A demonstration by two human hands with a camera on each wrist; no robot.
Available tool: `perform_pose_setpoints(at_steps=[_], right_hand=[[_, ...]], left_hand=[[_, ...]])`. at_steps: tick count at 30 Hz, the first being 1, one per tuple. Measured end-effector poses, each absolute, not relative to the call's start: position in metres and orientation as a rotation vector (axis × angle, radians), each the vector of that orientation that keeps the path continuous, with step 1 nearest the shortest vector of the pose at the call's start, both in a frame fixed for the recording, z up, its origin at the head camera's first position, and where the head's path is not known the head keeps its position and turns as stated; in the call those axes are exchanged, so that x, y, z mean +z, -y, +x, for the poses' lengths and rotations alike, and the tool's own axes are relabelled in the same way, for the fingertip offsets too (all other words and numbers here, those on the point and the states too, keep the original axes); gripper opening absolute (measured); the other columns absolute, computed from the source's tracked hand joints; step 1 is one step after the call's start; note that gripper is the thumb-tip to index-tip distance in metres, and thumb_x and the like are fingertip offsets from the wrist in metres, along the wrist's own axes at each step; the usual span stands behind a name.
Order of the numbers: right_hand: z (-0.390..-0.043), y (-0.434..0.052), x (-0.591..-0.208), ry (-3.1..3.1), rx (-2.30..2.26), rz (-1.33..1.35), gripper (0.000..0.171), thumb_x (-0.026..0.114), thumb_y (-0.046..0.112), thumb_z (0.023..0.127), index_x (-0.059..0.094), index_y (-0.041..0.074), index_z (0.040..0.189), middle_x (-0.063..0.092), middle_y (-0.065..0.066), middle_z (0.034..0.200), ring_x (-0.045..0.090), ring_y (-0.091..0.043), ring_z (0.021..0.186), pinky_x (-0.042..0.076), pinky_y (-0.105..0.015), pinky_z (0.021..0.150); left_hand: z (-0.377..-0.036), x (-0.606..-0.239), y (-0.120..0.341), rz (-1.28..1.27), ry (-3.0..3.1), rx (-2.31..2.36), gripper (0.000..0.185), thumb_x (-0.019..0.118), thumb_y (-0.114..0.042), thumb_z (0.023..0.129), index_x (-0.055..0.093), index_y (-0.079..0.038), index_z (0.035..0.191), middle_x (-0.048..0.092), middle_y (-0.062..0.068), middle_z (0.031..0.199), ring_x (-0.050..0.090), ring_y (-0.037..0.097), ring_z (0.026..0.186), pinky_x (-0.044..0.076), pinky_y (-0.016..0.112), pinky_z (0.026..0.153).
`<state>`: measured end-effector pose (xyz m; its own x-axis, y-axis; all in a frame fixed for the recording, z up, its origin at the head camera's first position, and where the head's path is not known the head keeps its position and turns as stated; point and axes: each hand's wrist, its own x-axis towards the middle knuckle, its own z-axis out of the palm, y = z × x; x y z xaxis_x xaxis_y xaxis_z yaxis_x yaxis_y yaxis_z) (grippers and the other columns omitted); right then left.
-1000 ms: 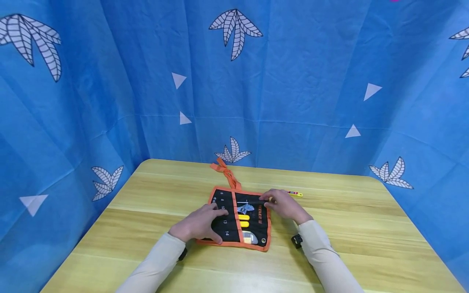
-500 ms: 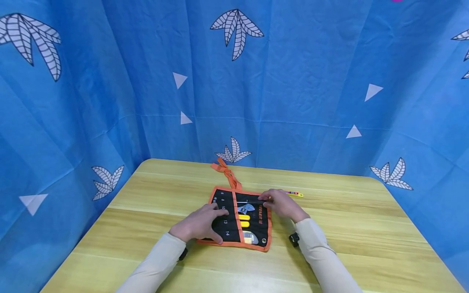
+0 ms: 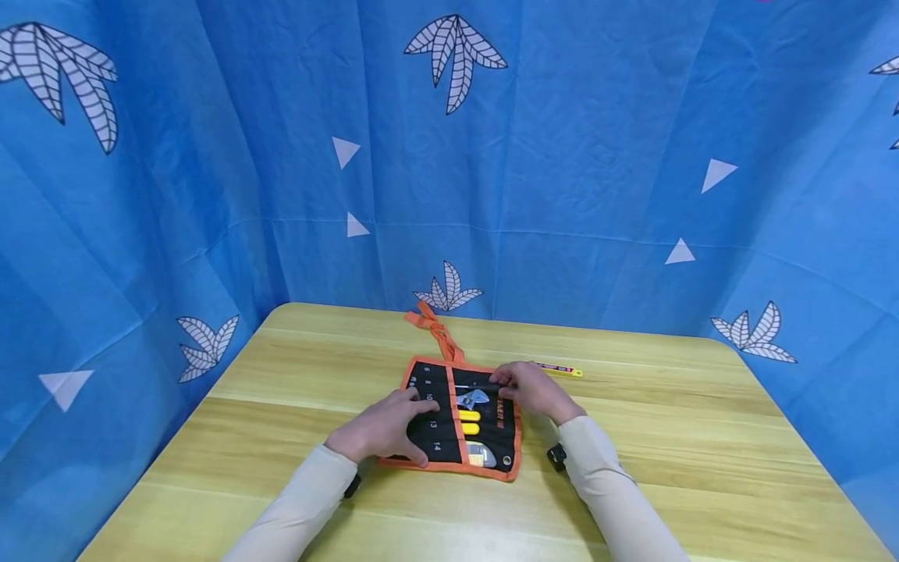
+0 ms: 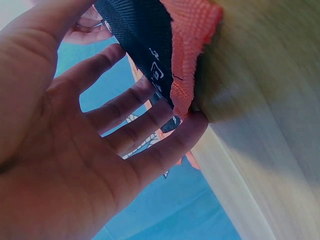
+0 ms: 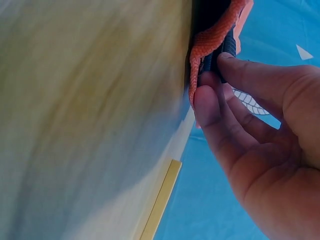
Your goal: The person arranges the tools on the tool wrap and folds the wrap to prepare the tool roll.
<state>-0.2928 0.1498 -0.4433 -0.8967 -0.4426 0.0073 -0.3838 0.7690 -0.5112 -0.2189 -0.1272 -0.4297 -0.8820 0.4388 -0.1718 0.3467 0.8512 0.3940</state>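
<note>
While your left hand (image 3: 382, 431) lies flat with straight fingers on the tool roll (image 3: 456, 417) mid-counter, nearer the far edge, your right hand (image 3: 530, 389) pinches its right orange border. Lift that edge too sharply and the wrench (image 3: 469, 400) or yellow-handled tools (image 3: 467, 422) could slide from their pockets, I judge.

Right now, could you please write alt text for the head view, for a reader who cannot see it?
Two hands work on a black, orange-edged tool roll on a wooden table: the left hand lies flat on it, the right hand pinches its right edge. Blue cloth surrounds the table.
</note>
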Motion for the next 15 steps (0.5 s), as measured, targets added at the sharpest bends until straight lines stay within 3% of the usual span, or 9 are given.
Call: perform_pose_setpoints(at_steps=[15], right_hand=[[-0.2905,-0.1420,-0.4419,-2.832,-0.784,-0.643,0.020,0.067,-0.001,0.096,0.073,0.005,0.115,0.071,-0.007,0.103,0.066,-0.021,0.096,0.056,-0.042,0.087]], left_hand=[[-0.2186,-0.4281,0.1257,0.572,-2.765,0.504,0.081,0.093,-0.038,0.073,0.059,-0.023,0.145,0.048,0.016,0.148,0.049,0.032,0.128,0.047,0.055,0.109]])
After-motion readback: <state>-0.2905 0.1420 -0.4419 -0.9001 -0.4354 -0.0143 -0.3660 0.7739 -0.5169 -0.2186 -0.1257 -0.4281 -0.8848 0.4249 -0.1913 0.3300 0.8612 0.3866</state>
